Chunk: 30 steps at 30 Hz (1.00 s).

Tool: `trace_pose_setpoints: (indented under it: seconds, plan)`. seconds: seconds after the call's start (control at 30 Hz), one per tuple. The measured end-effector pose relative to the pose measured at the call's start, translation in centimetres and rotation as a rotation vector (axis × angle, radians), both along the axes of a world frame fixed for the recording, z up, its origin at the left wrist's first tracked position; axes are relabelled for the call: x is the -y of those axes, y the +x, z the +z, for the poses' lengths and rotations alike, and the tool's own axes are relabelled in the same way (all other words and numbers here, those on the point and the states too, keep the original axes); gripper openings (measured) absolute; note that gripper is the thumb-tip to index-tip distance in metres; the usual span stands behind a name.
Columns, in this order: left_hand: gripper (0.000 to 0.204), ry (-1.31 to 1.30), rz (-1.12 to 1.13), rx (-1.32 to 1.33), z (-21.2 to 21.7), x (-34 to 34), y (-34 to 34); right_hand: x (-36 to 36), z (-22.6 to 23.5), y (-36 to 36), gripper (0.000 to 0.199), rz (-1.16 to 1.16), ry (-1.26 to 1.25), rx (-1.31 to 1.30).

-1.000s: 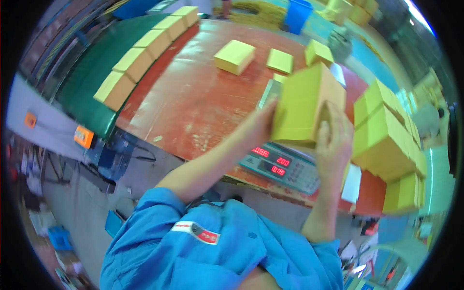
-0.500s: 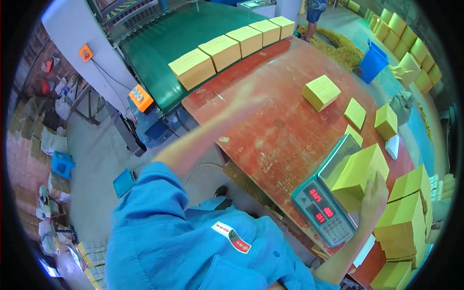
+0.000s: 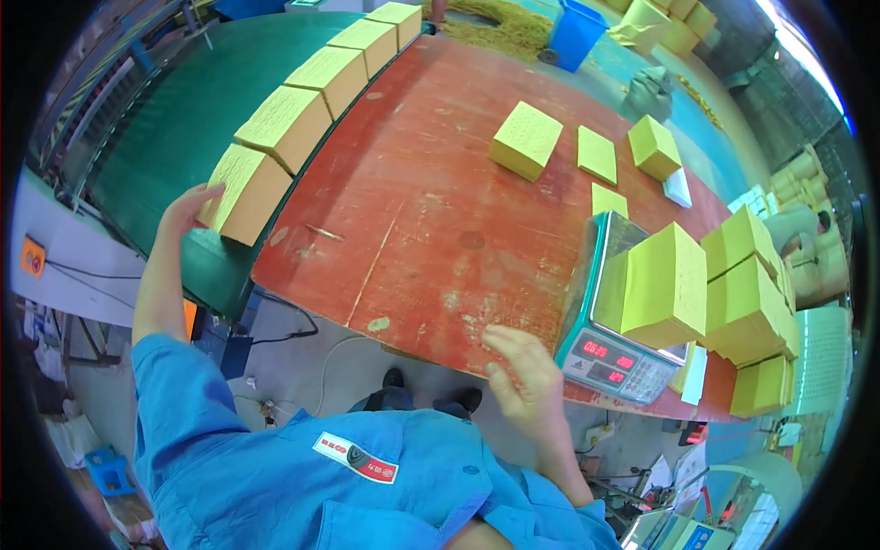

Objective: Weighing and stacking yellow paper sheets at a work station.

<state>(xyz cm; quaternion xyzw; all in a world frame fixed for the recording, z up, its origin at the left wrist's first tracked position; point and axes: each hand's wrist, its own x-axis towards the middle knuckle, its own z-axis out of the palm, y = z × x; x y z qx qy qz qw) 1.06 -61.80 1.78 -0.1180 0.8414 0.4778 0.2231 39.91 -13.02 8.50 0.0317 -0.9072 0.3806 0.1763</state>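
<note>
My left hand (image 3: 191, 207) reaches to the nearest yellow paper stack (image 3: 246, 194) on the green conveyor belt (image 3: 147, 137). Its stretched fingers touch the stack's left end; the far fingertips are partly hidden. This stack is first in a row of several along the belt's edge. My right hand (image 3: 530, 380) hovers at the table's front edge, fingers apart, holding nothing. Beside it stands a teal digital scale (image 3: 616, 368) with red lit figures. A tall yellow paper stack (image 3: 667, 286) rests upright on the scale's plate, untouched by either hand.
On the red wooden table (image 3: 440, 229) lie a loose paper block (image 3: 527, 139), a thin paper pad (image 3: 597, 154) and another block (image 3: 654, 147). Several stacks (image 3: 747, 298) crowd its right end. A blue bin (image 3: 576, 35) stands beyond. An orange control box (image 3: 33, 257) is left of the belt.
My right hand has let go of the stack on the scale and come back left. My left hand has swung to the nearest stack on the belt. The view has turned.
</note>
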Motion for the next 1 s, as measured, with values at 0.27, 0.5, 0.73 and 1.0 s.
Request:
trace_pose_setpoints:
  seconds: [0.27, 0.5, 0.73, 1.0]
  plan:
    - [0.058, 0.056, -0.242, 0.066, 2.2, -5.4, 2.8, 2.3, -2.7, 0.3, 0.03, -0.006, -0.141, 0.136]
    - [0.055, 0.043, -0.488, -0.003, 1.5, -13.3, 5.6, 2.6, -2.8, 0.4, 0.032, -0.024, -0.153, 0.148]
    - [0.074, -0.406, -0.679, -0.055, 4.5, -15.4, 4.0, 0.9, -7.8, 4.0, 0.031, -0.046, -0.245, 0.206]
    - [0.092, -0.284, -0.671, -0.91, 4.9, -50.2, 5.0, -2.7, -17.3, 9.5, 0.034, 0.007, -0.413, 0.546]
